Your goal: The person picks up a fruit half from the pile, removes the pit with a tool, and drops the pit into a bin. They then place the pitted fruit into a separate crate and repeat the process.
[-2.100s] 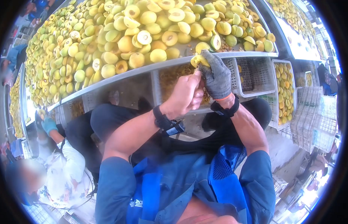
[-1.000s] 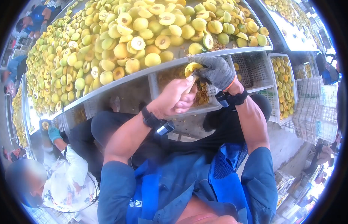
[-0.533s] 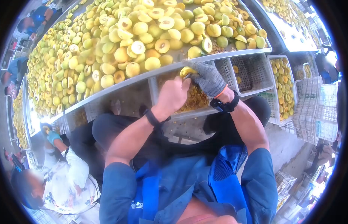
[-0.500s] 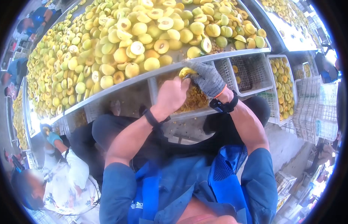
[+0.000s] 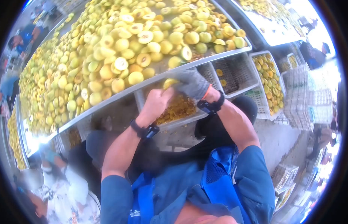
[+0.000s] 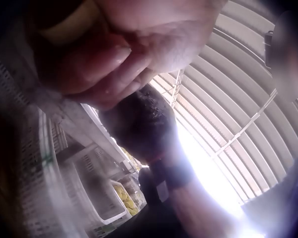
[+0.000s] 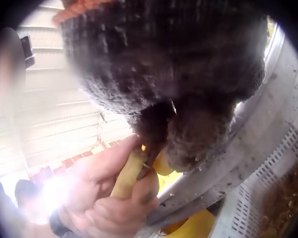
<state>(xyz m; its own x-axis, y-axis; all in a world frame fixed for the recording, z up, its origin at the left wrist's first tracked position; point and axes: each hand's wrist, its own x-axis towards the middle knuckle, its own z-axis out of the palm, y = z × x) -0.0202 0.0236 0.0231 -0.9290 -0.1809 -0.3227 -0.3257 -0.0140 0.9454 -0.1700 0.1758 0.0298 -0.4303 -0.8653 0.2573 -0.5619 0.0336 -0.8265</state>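
My bare left hand (image 5: 157,102) grips a small knife by its pale tan handle (image 7: 125,181); a bit of dark blade (image 7: 145,169) shows beyond the handle in the right wrist view. My right hand (image 5: 192,85), in a grey knit glove with an orange cuff, holds a yellow stone-fruit half (image 5: 169,83), blurred in the head view. The two hands meet just below the metal table edge, over a white crate (image 5: 185,120) of yellow-orange scraps. In the left wrist view, the curled left fingers (image 6: 111,59) fill the top, with the gloved hand (image 6: 139,121) behind.
A large heap of yellow and green fruit halves (image 5: 121,44) covers the metal-edged table (image 5: 118,96). To the right stand a crate with a few pieces (image 5: 237,76), a full fruit crate (image 5: 269,82) and stacked white crates (image 5: 306,97). Another person (image 5: 65,190) sits at left.
Both hands have come down from the table edge and shifted left in the view, still together at the yellow fruit half. The head view has swung, moving the table and crates left.
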